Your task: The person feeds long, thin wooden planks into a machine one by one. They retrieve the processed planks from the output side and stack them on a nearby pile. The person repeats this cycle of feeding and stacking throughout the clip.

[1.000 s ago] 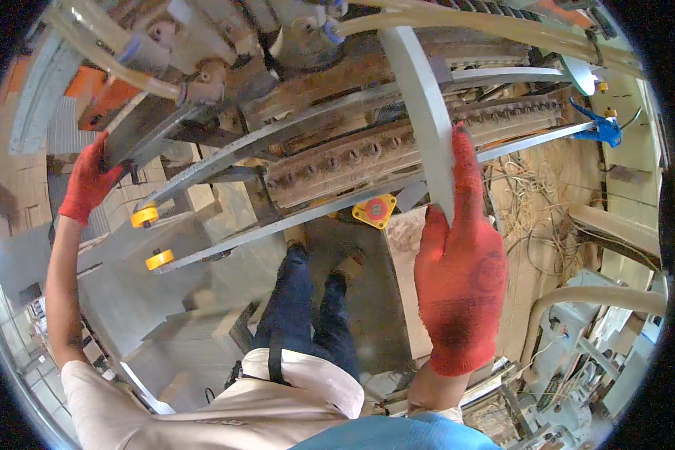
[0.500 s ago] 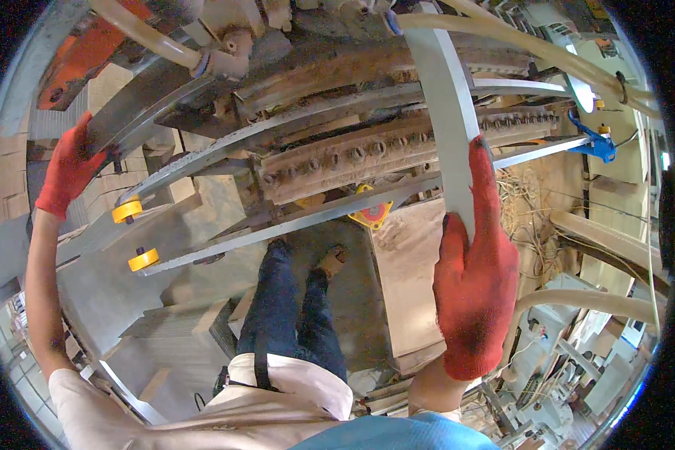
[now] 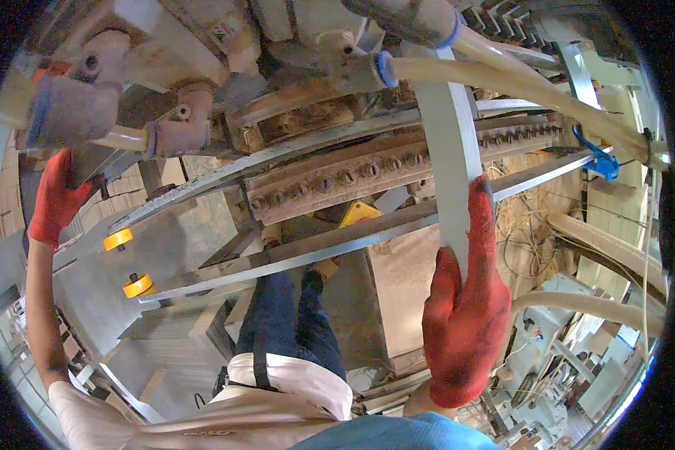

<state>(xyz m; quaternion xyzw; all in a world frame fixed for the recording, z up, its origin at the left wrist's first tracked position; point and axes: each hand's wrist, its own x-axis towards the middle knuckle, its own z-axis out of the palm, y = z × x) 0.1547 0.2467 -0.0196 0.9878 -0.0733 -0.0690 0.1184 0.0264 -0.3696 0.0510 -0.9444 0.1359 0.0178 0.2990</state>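
My left hand (image 3: 51,201), in a red glove, is closed round the near end of a dark grey bar (image 3: 114,163) at the left; machine parts hide much of this bar. In its own red glove, my right hand (image 3: 469,326) grips the near end of a flat light-grey bar (image 3: 451,142). Its thumb and index finger lie along opposite edges, the index finger stretched forward. This bar crosses above two long metal rails (image 3: 315,259) that run left to right. Yellow round end pieces (image 3: 136,286) sit at the rails' left ends.
Dusty machine housings and beige hoses (image 3: 487,73) hang ahead. Between the rails lies a beam with a row of holes (image 3: 349,178). A blue clamp-like piece (image 3: 601,161) is at the right rail end. Stacked boards (image 3: 176,341) stand lower left; tangled strands (image 3: 536,225) lie right.
The view has shifted, bringing more of the machine housings and hoses into the upper part. Both hands appear slightly lower and farther left in the picture, still on their bars.
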